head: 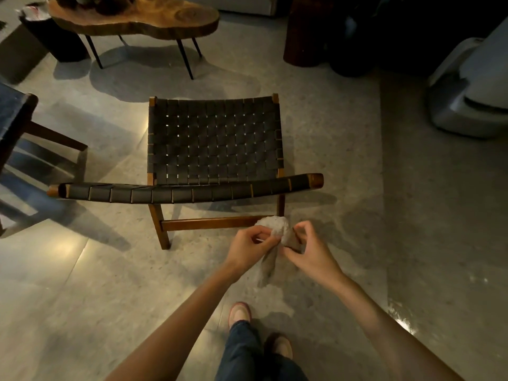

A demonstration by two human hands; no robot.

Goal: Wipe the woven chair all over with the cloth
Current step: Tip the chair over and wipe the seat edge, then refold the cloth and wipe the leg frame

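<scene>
The cloth [275, 229], pale and crumpled, is held behind the woven chair [214, 144], at the right end of its low rear crossbar [209, 223] as the view shows it; whether it touches the wood I cannot tell. The left hand [248, 247] has its fingers curled and pinches the cloth's left side with thumb and fingertips. The right hand [310, 251] is curled the same way and pinches the right side. A tail of the cloth hangs down between both hands.

The chair faces away from the person: its backrest [187, 192] is nearest, with the long axis running left to right, and the seat reaches forward beyond it.

Beyond the chair's front stands a wooden slab table [132, 17]. Left of the chair is a second chair [16, 119], to its right a white appliance [472, 86]. Behind the chair, the person's feet [239, 314] stand on the floor.
</scene>
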